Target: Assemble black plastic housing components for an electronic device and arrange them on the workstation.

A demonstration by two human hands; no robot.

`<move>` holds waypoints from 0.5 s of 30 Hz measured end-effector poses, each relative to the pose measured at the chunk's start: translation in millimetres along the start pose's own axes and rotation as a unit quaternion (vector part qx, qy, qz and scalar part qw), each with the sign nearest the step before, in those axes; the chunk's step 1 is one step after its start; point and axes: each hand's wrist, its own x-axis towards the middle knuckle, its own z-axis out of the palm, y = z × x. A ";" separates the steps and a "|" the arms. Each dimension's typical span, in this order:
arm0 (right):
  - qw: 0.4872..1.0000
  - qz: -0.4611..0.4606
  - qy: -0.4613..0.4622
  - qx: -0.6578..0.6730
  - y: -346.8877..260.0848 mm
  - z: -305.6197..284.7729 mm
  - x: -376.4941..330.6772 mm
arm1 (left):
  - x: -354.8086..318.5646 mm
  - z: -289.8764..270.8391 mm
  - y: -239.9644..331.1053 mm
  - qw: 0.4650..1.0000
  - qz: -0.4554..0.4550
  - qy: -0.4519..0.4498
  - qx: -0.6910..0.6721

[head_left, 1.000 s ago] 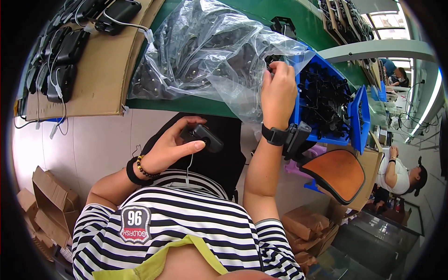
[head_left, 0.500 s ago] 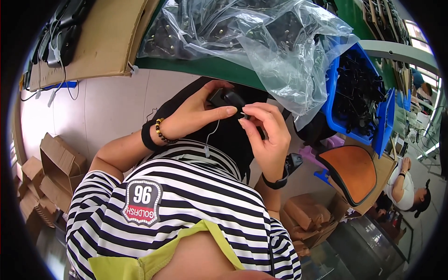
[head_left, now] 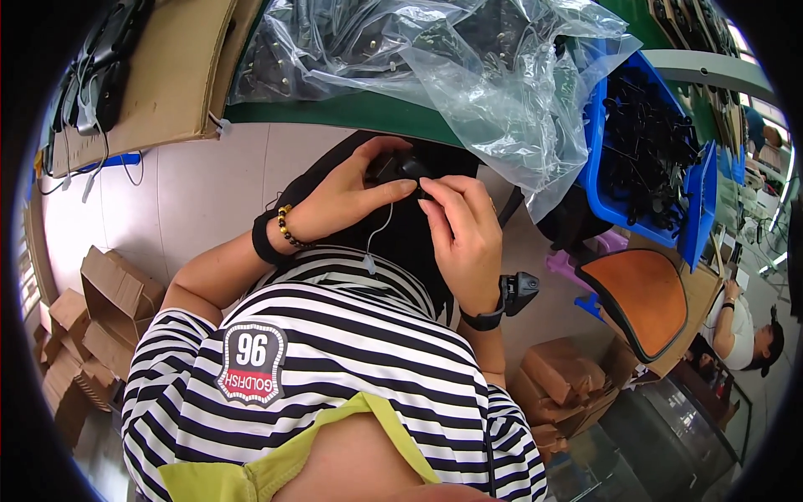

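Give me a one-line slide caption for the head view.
Both hands, left hand and right hand, hold a small black device over the lap, below a clear plastic bag of parts.

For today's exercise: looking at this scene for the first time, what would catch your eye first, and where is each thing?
At the centre, the left hand and right hand meet around a small black part with a thin pale wire hanging from it. Above them, a big crumpled clear plastic bag of dark parts spills over the green table edge. To the right sits a blue bin full of black pieces.
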 end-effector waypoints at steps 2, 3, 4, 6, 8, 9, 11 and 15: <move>1.000 -0.006 0.009 0.004 2.9 1.3 2.3 | 2.3 0.0 3.6 1.000 0.000 -0.002 -0.003; 1.000 -0.013 0.013 0.009 4.4 1.6 4.1 | 3.1 0.3 6.2 1.000 -0.001 0.000 -0.009; 1.000 -0.020 0.019 0.014 5.3 1.3 5.9 | 4.4 0.7 8.8 1.000 -0.002 0.001 -0.014; 1.000 -0.016 0.022 0.011 4.7 -0.2 4.4 | 5.4 3.3 12.4 1.000 -0.011 -0.007 -0.027; 0.999 -0.023 0.033 -0.001 8.4 -1.9 7.5 | 15.8 5.0 17.1 0.998 -0.016 -0.020 -0.052; 0.999 -0.011 0.033 0.004 4.9 0.6 3.0 | 10.7 4.7 12.3 0.999 -0.012 -0.013 -0.041; 0.999 -0.006 0.046 0.006 12.8 7.4 -0.8 | 13.5 2.6 2.1 0.999 -0.018 -0.009 -0.047; 0.998 0.016 0.050 0.031 12.3 9.7 -10.5 | 6.4 6.2 -0.6 0.999 -0.019 -0.023 -0.045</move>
